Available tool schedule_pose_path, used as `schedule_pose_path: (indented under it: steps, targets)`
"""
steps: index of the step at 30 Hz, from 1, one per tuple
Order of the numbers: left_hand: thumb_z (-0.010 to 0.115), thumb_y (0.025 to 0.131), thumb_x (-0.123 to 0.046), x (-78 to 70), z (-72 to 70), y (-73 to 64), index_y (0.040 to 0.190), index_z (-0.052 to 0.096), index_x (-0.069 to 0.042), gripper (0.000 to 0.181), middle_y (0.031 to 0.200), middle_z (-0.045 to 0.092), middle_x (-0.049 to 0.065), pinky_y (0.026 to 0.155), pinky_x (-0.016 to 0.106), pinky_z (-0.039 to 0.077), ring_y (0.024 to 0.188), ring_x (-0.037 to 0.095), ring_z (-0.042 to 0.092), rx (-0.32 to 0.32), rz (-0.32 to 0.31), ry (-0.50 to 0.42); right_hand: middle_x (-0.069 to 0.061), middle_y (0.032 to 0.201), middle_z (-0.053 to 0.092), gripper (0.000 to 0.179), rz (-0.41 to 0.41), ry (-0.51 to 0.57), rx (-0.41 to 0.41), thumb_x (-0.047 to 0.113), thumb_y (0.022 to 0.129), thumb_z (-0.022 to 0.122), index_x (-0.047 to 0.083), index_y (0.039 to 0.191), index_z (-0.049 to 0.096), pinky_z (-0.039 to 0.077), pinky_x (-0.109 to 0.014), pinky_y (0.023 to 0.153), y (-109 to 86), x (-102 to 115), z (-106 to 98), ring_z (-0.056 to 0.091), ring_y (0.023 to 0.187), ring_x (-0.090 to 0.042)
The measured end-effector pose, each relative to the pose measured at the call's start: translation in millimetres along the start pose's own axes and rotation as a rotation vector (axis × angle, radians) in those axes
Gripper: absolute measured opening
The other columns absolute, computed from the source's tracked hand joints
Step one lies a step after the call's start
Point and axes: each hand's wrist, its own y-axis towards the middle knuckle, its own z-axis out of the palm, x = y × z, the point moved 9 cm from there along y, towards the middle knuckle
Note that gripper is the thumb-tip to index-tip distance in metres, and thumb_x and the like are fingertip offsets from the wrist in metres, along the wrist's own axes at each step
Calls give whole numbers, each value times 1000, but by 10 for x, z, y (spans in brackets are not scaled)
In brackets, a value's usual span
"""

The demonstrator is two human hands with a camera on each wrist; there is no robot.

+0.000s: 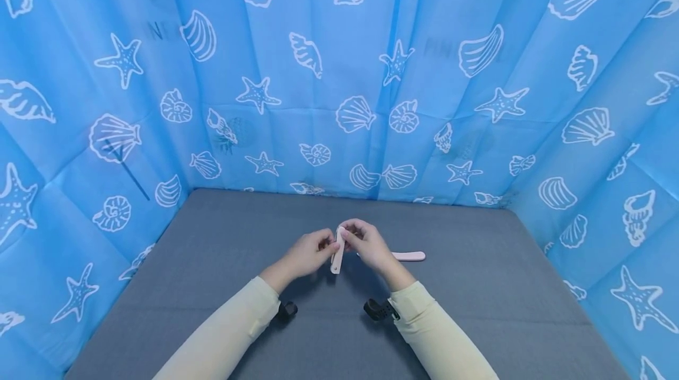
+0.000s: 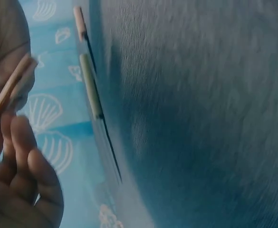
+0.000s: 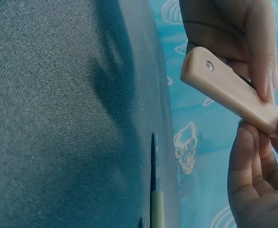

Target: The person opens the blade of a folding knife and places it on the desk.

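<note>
Both hands hold a pale pink folding knife (image 1: 338,256) between them above the grey table; a rivet shows at its lower end and a dark slot along its side. My left hand (image 1: 310,253) pinches it around the middle with thumb and fingers. At the upper end, the thumb and fingers of my right hand (image 1: 368,244) grip it. Behind the right hand lies a pink handle (image 1: 411,256), partly hidden. Both wrist views show a pale green handle (image 2: 91,85) with a thin blade (image 3: 155,159) on the table.
Grey cloth covers the table (image 1: 254,215). A blue curtain (image 1: 329,85) with white shells and starfish closes off the back and both sides. Black wrist devices (image 1: 379,309) sit under both sleeves.
</note>
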Motion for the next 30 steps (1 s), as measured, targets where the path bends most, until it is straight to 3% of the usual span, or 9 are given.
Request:
schedule_pose_path:
  steps: [4,9,16,21,26,30]
  targets:
    - [53,105,-33,26,17,14,90,57,-16,23,76,59,1,55,30,44,61,18,53,67,-10,-44,-13,96,63,22,14,3,31,12,104,54,-3,119,62,54,-57,83,-12,0,32,63,82,-21]
    - [54,105,-31,68,21,16,88,59,-16,23,79,62,4,57,32,45,71,30,59,54,-20,-79,-12,97,62,22,44,-5,40,11,105,52,-3,120,60,54,-55,84,-23,-35,45,64,84,-20]
    - [55,104,-19,86,-76,7,87,61,-11,20,79,63,4,63,32,50,76,32,62,-55,6,-136,-15,98,61,23,33,40,-22,12,106,49,-6,119,57,56,-50,82,-33,-51,-7,65,83,-23]
    - [58,103,-19,108,-187,-4,85,62,-10,20,80,65,13,61,31,47,75,37,61,-136,28,-183,-16,98,63,25,50,108,-99,11,106,49,-8,121,55,57,-47,81,-24,-91,-86,65,85,-24]
    - [61,102,-17,180,-318,-27,86,64,-10,18,78,67,9,58,28,46,74,38,61,-233,23,-248,-14,96,61,24,91,228,-180,8,107,47,-10,123,51,58,-33,76,-20,-186,-173,63,81,-18]
    - [62,101,-15,258,-386,-40,86,63,-7,17,80,68,14,55,26,43,76,43,62,-295,8,-299,-11,93,60,21,102,318,-225,6,106,46,-10,121,51,56,-25,72,-35,-205,-213,63,78,-14]
